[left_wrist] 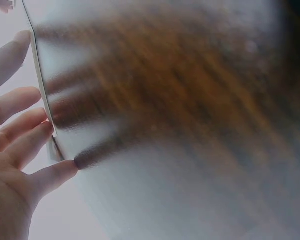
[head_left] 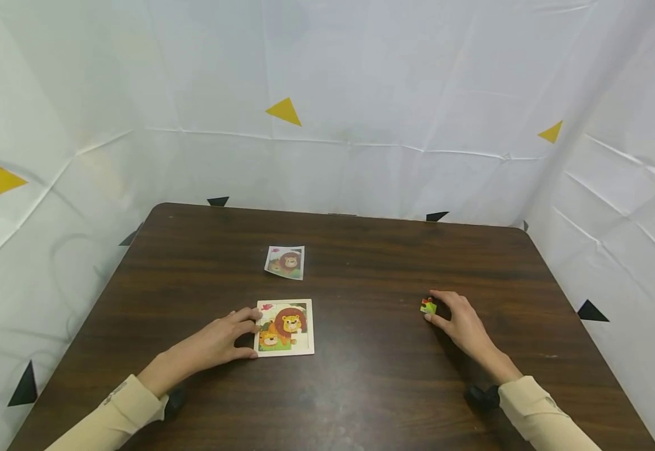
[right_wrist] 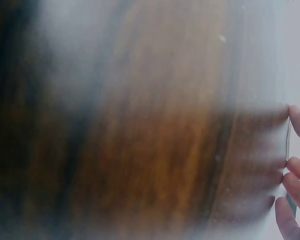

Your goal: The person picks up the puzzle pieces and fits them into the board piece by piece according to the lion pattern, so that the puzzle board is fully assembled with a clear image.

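A square jigsaw puzzle in a white frame (head_left: 285, 353) lies on the table, showing a lion and a smaller spotted animal. Bare pale backing shows in its lower right corner. My left hand (head_left: 215, 341) rests its spread fingertips along the left edge of the frame, with the thumb at the lower left corner. In the left wrist view, those fingers (left_wrist: 20, 102) touch the frame's thin edge. Far to the right, my right hand (head_left: 465, 326) pinches a small green and red puzzle piece (head_left: 429, 307) between thumb and forefinger, at the tabletop. The right wrist view does not show the piece.
A small printed picture (head_left: 285, 263) of the same lion scene lies behind the puzzle, one corner slightly curled. The dark wooden table (head_left: 361, 269) meets white sheeting (head_left: 361, 81) at the back and sides, marked with yellow and black triangles.
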### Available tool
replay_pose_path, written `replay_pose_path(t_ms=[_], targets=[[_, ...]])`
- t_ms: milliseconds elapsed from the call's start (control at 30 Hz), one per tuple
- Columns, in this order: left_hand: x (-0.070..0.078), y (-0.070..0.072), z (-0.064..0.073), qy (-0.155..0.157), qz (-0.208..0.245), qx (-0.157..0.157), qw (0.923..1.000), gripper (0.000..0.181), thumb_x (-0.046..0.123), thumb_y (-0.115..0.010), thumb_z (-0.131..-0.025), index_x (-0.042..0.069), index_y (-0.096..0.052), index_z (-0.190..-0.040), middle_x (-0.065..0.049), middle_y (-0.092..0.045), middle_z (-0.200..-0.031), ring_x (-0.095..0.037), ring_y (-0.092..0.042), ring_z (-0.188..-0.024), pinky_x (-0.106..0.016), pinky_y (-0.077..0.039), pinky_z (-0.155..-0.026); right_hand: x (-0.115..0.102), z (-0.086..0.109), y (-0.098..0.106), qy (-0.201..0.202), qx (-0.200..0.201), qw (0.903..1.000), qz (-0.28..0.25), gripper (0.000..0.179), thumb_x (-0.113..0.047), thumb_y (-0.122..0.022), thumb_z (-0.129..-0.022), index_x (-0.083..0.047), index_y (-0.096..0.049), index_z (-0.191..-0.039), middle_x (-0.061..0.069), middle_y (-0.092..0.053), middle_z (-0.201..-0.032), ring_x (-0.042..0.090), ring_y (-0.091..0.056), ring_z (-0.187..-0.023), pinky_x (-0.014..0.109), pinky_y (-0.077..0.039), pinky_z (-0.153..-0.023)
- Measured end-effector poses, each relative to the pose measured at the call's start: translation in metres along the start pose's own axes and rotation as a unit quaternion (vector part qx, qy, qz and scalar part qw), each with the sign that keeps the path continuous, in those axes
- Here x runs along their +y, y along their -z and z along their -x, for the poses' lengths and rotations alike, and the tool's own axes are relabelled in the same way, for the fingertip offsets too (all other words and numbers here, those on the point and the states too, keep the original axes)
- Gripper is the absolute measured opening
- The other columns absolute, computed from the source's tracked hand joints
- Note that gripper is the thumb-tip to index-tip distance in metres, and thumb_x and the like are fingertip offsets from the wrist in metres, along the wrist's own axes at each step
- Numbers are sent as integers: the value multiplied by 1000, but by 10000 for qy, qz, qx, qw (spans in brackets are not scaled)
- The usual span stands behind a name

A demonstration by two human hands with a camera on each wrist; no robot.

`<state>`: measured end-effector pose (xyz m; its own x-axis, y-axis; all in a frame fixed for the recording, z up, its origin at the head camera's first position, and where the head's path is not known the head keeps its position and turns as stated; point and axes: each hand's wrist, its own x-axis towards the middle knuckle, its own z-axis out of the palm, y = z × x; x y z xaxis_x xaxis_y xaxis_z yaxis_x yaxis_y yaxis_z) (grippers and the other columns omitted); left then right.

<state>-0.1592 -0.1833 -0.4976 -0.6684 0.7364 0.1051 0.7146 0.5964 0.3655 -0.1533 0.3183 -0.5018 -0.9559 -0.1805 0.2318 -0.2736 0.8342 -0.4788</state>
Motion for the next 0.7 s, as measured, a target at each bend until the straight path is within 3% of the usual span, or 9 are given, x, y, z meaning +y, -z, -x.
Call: replay_pose_path(t_ms=[700], targets=[[2,3,-1,200,-7,-197,9996,44,33,-77,-82,5,-68,-114,-10,-51,-128,-27,-56,-116,-58,-41,-98,1,-4,-5,822,372,9959,10,41,1,-76,-79,4,-63,-117,17,-65,-109,34,-61,-97,51,-51,-81]])
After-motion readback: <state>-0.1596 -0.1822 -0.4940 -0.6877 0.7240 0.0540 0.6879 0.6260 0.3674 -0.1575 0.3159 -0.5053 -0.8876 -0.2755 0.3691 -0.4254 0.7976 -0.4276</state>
